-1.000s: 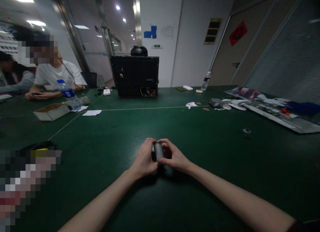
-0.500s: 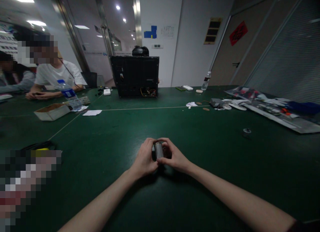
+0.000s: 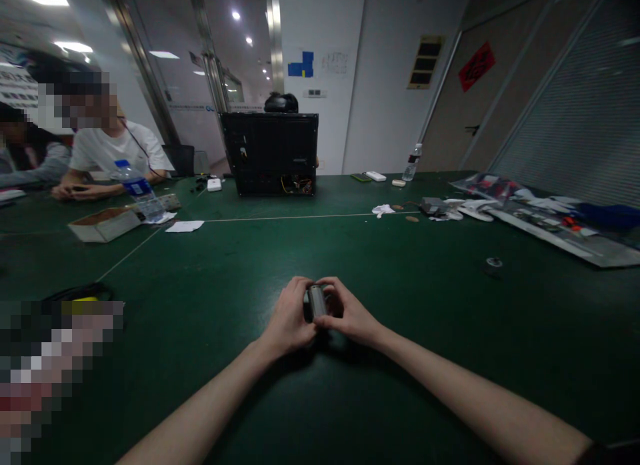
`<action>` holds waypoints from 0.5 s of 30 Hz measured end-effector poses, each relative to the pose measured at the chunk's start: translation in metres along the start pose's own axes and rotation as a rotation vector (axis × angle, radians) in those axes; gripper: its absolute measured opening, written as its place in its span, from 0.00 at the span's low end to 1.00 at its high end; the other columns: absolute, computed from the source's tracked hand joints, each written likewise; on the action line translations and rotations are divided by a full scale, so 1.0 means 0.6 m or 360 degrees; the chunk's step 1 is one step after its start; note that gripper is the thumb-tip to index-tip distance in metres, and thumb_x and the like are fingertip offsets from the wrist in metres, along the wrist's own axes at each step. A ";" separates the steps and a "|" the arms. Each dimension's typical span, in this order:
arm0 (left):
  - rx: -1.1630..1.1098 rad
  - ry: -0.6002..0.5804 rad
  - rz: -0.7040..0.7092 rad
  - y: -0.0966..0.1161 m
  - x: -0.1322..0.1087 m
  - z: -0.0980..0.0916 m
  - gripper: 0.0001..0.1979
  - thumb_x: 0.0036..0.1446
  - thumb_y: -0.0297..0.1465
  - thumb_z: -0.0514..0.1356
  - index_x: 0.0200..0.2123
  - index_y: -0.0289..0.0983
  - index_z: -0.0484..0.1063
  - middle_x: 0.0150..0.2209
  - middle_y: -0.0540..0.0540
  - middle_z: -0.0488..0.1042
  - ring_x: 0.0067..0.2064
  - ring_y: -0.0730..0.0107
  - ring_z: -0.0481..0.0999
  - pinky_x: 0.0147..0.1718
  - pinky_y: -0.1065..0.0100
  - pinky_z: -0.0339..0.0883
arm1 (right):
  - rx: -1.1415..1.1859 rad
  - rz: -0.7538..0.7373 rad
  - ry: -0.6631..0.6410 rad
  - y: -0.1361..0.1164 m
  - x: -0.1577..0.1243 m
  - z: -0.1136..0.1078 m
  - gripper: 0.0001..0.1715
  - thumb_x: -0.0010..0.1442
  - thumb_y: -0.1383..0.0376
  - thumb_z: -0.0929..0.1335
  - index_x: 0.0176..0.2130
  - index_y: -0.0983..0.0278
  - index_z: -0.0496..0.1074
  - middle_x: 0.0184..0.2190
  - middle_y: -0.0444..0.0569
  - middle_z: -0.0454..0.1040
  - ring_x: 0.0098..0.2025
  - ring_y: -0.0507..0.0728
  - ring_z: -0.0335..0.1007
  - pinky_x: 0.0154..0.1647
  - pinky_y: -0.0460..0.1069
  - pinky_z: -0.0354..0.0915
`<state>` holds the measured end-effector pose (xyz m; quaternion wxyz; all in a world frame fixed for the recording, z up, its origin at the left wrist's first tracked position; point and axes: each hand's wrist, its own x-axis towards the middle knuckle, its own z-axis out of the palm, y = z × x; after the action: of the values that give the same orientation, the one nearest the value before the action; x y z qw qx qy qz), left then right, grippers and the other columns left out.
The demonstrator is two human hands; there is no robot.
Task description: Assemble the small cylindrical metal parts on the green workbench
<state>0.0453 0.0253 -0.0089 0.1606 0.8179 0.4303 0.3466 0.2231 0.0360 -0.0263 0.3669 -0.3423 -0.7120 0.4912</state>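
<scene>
A small grey metal cylinder (image 3: 318, 301) stands nearly upright at the middle of the green table, between my two hands. From its left side my left hand (image 3: 291, 318) curls round it, fingertips at the top and thumb low down. My right hand (image 3: 350, 315) grips it from the right, with the index finger over the top and the thumb at its lower front. Fingers cover both sides of the cylinder, so what kind of part it is stays unclear. Off to the right, apart from my hands, lies a small round metal part (image 3: 494, 262).
A black open-backed case with wires (image 3: 270, 155) stands across the table (image 3: 240, 271). To the left are an open box (image 3: 105, 226), a water bottle (image 3: 137, 188) and a seated person (image 3: 113, 148). A cluttered tray (image 3: 555, 235) lies at right; another bottle (image 3: 413, 163) stands behind.
</scene>
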 end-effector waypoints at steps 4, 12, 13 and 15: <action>-0.0001 -0.0032 -0.0012 -0.001 0.000 0.000 0.24 0.42 0.27 0.59 0.46 0.37 0.61 0.45 0.41 0.65 0.44 0.57 0.68 0.43 0.57 0.65 | -0.0003 -0.0002 -0.0021 -0.004 0.000 -0.001 0.36 0.49 0.59 0.73 0.52 0.57 0.56 0.42 0.46 0.67 0.35 0.51 0.67 0.36 0.48 0.65; -0.0030 -0.0063 -0.0004 -0.002 0.001 0.001 0.23 0.43 0.27 0.60 0.45 0.37 0.63 0.44 0.41 0.66 0.44 0.57 0.69 0.43 0.57 0.65 | -0.0042 -0.0017 -0.0070 -0.007 0.001 -0.001 0.36 0.49 0.59 0.73 0.54 0.56 0.58 0.40 0.45 0.66 0.34 0.50 0.66 0.36 0.48 0.64; -0.0029 -0.0059 0.0003 -0.002 0.000 0.000 0.23 0.43 0.27 0.60 0.46 0.37 0.63 0.44 0.41 0.66 0.44 0.57 0.69 0.43 0.57 0.65 | -0.0042 -0.0023 -0.0068 -0.007 0.001 -0.001 0.36 0.49 0.59 0.73 0.54 0.56 0.58 0.40 0.45 0.66 0.33 0.50 0.66 0.35 0.48 0.64; -0.0027 -0.0055 0.0014 -0.001 0.000 0.000 0.23 0.43 0.27 0.60 0.46 0.37 0.62 0.45 0.41 0.66 0.44 0.57 0.69 0.43 0.57 0.65 | -0.0033 -0.0033 -0.0059 -0.008 0.001 -0.001 0.35 0.49 0.59 0.73 0.54 0.56 0.58 0.40 0.44 0.66 0.33 0.50 0.66 0.35 0.48 0.64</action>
<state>0.0448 0.0258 -0.0094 0.1733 0.8242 0.4209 0.3368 0.2230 0.0353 -0.0215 0.3550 -0.3296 -0.7272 0.4863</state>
